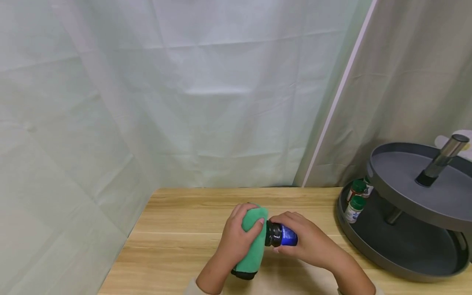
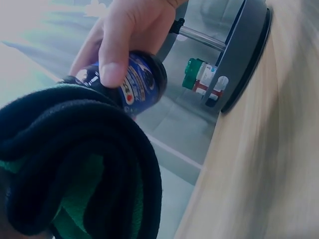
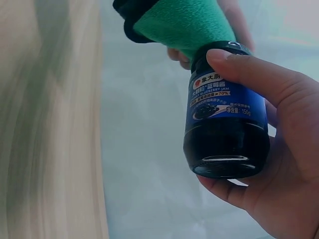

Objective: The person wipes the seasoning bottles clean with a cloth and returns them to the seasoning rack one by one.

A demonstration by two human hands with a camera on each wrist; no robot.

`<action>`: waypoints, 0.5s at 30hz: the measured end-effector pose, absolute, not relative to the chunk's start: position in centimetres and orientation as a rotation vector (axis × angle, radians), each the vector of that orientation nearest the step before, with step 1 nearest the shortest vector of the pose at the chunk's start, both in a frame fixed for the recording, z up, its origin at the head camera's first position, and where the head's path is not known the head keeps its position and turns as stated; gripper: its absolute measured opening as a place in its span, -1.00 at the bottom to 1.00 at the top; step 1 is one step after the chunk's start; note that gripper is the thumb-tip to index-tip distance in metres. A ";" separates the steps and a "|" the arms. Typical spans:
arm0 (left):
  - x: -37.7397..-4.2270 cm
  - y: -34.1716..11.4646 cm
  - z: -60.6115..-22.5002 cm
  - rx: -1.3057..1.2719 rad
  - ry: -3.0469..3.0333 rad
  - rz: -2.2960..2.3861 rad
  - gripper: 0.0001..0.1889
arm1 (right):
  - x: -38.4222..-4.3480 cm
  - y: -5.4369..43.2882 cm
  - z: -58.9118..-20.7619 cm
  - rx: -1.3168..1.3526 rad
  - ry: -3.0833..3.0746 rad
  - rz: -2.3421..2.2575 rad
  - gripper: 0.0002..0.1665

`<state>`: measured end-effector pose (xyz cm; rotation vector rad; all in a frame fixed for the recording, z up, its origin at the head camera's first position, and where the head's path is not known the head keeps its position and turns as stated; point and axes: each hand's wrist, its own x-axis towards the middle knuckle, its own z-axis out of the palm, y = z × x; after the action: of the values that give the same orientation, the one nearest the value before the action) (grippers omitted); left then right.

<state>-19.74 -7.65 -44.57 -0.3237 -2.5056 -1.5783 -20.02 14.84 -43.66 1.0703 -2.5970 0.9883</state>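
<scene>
My left hand grips a folded green cloth with black edging, its thumb lying across the front. In the left wrist view the black-edged folds of the cloth fill the lower left. My right hand holds a dark glass jar of blueberry jam by its sides, tipped over above the table. The right wrist view shows the blue label of the jam jar, with the thumb near its lid. There the green cloth lies against the lid end, hiding part of it.
A grey two-tier round rack stands on the right of the wooden table. Several small green-capped bottles, one a spice bottle, sit on its lower tier. Pale curtains hang behind the table.
</scene>
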 end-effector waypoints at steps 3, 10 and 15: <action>-19.9 -7.7 -44.7 -0.310 -2.501 -1.578 -0.72 | -19.9 15.0 -43.4 1.068 -2.590 0.999 -0.26; -20.0 -7.6 -44.9 -0.287 -2.505 -1.560 -0.72 | -20.1 15.4 -43.0 1.014 -2.581 1.059 -0.21; -20.0 -7.4 -45.1 -0.266 -2.525 -1.579 -0.72 | -20.3 15.7 -43.0 0.926 -2.589 1.147 -0.23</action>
<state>-20.01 -7.37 -45.08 -0.2657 -2.5247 -1.5788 -20.26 15.74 -42.98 0.9262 -2.5893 1.1467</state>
